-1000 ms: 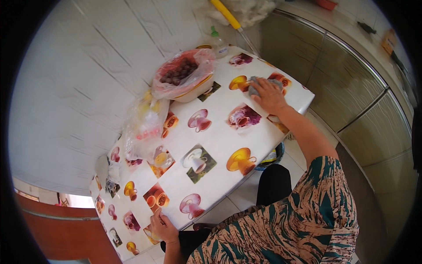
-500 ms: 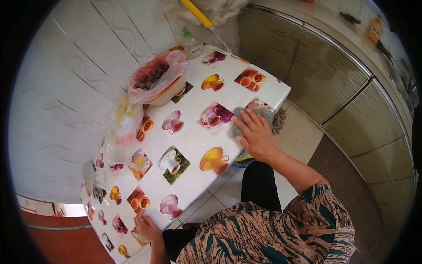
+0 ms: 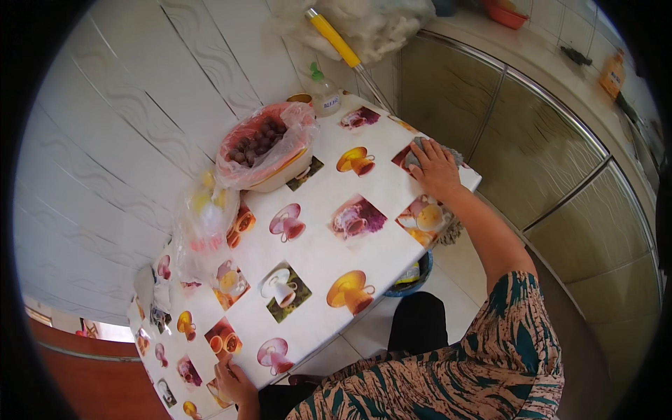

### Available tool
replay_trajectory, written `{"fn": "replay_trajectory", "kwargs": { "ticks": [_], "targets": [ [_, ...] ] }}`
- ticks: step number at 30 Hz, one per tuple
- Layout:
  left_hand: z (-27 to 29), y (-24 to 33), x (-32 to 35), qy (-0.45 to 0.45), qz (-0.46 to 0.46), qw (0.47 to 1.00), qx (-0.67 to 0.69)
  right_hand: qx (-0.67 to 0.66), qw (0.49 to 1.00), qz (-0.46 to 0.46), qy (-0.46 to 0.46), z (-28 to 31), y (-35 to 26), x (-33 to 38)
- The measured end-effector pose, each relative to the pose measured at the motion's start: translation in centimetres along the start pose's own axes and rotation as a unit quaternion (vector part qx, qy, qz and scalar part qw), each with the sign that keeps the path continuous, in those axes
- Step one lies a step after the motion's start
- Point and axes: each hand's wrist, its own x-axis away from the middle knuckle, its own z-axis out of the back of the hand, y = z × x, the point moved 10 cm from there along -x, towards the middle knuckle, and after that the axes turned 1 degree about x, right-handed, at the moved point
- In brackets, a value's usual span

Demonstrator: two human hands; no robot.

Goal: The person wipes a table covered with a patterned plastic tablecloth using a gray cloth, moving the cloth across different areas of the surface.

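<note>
Near the far right corner of the table, my right hand (image 3: pixel 437 169) presses a grey cloth (image 3: pixel 456 155) onto the tablecloth, its fingers spread over the top. Most of the cloth is hidden beneath the palm. The tablecloth (image 3: pixel 318 245) is white, printed with cups and saucers. My left hand (image 3: pixel 234 385) rests at the near edge of the table, fingers lying on the tablecloth and holding nothing.
Against the wall stand a bowl (image 3: pixel 269 183) lined with a pink bag of grapes (image 3: pixel 257 140), a spray bottle (image 3: pixel 326 94) and a clear plastic bag (image 3: pixel 203 231). A yellow-handled tool (image 3: pixel 332 38) leans behind. Cabinets (image 3: pixel 539 133) curve along the right; a blue basin (image 3: pixel 418 280) sits below the table.
My right hand has slid the grey cloth away from me and to the right, toward the far corner. My left hand stays at the near edge. The view has shifted slightly.
</note>
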Motion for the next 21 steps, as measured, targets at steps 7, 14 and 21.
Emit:
{"fn": "replay_trajectory", "kwargs": {
  "ticks": [7, 14, 21],
  "targets": [
    [-0.3, -1.1, 0.4, -0.018, 0.040, 0.998, -0.036, -0.016, 0.995, 0.098, 0.009, -3.0, -6.0, -8.1],
    [0.0, -0.5, 0.1, -0.083, 0.090, 0.988, -0.093, 0.001, 0.990, 0.140, 0.027, -5.9, -10.5, -15.7],
    [0.2, 0.3, -0.4, -0.082, 0.104, 0.990, -0.048, -0.005, 0.999, -0.042, -0.004, -6.5, -9.0, -19.5]
  ]
}}
